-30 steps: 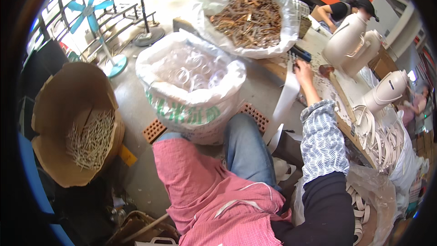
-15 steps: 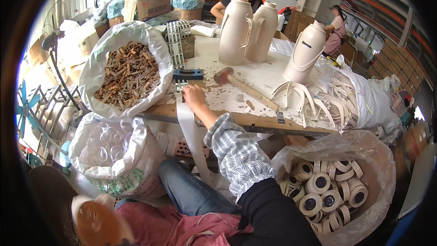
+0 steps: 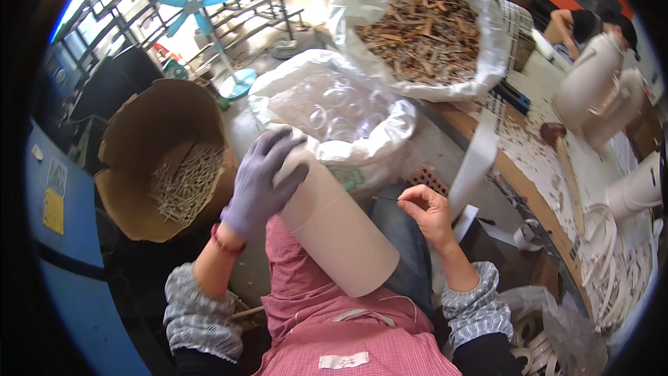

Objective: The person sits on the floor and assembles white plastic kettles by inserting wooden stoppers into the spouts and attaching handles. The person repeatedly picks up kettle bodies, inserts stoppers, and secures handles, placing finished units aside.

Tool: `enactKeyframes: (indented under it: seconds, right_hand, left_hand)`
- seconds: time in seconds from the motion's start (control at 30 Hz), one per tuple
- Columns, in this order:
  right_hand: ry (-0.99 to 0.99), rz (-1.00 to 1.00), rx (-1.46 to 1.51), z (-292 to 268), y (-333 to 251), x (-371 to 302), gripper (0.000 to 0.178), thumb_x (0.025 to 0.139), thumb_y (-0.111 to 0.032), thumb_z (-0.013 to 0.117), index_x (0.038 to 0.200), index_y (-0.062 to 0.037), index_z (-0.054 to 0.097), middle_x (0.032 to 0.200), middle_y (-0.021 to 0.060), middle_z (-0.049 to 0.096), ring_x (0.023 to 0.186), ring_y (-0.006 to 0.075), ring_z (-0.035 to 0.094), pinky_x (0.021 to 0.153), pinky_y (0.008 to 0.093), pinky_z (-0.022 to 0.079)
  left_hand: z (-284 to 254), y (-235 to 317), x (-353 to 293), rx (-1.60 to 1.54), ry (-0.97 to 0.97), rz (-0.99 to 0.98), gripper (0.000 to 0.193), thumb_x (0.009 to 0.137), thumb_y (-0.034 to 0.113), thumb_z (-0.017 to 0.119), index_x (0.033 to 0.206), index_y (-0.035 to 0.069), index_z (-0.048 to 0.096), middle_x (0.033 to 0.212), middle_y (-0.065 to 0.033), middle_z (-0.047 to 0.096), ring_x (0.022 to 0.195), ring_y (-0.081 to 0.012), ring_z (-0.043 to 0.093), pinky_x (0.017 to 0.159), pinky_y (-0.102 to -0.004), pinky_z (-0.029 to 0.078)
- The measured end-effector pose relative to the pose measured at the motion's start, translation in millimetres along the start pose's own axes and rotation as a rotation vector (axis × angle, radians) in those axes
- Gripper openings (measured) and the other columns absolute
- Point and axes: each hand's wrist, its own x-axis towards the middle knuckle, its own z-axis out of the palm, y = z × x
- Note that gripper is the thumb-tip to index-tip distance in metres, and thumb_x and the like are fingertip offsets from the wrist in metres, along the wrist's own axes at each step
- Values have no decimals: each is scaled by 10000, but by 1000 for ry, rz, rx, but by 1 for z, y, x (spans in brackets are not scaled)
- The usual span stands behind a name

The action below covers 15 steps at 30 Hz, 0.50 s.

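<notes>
A beige cylindrical thermos flask body [image 3: 337, 230] lies slanted across my lap, its wide end toward my right. My left hand [image 3: 263, 184], in a grey-purple glove, is closed around its narrower upper end; motion blurs the fingers there. To the right of the flask, my bare right hand [image 3: 428, 214] pinches a thin dark pin-like piece [image 3: 387, 199] between thumb and fingertips. This piece points toward the flask without touching it. Its exact kind is too small to make out.
Ahead stand a white sack of clear plastic rings [image 3: 334, 104] and a sack of brown scraps [image 3: 424, 35]. At left are a cardboard box of thin sticks [image 3: 184, 181] and a blue fan [image 3: 195, 5]. The workbench [image 3: 518, 167] at right holds a hammer [image 3: 557, 143] and flasks [image 3: 591, 87].
My view has swung left and down. My right hand has left the strip at the bench edge and now holds a thin piece over my lap. My left hand and the flask have come into view.
</notes>
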Motion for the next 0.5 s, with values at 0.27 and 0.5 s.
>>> enactKeyframes:
  seconds: [0.27, 0.5]
  right_hand:
    - [-205, 169, 296, 43, -13, 22, 81, 829, -15, 720, 874, -38, 656, 800, -21, 645, 728, 39, 572, 680, 187, 468]
    - [-371, 208, 215, 105, -29, 45, 84, 842, -23, 703, 899, -37, 642, 796, -21, 651, 691, 28, 564, 632, 169, 440]
  left_hand:
    - [8, -99, -17, -694, -258, -574, 813, 791, 335, 777, 1448, 95, 362, 1445, -132, 389, 1364, -266, 338, 1106, -379, 336]
    - [17, -100, -49, -707, -122, -411, 742, 716, 241, 842, 1357, 120, 488, 1438, -111, 339, 1328, -253, 371, 1089, -388, 360]
